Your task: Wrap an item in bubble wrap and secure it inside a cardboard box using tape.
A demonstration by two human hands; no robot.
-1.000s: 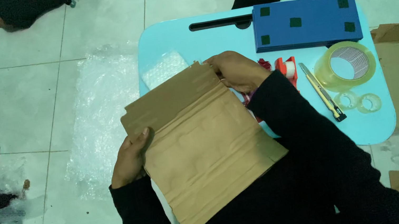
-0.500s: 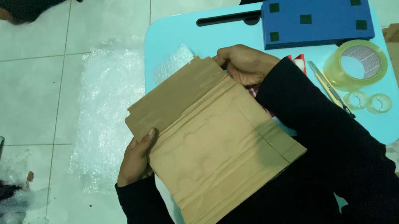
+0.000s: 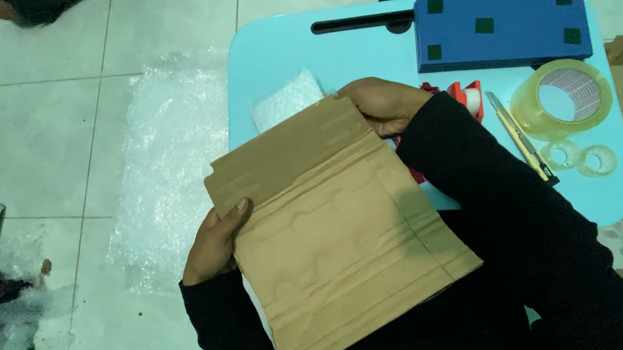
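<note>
The brown cardboard sheet [image 3: 337, 233] lies between both hands, over the near edge of the light-blue worktop [image 3: 267, 53]. The left hand [image 3: 213, 245] clasps its left edge, thumb on top. The right hand [image 3: 383, 103] pinches its far right corner, just left of the clear tape roll [image 3: 562, 99] and the yellow cutter [image 3: 520, 137].

Cardboard sheet [image 3: 333, 234] on table [image 3: 268, 57], tape roll [image 3: 562, 98] right.
</note>
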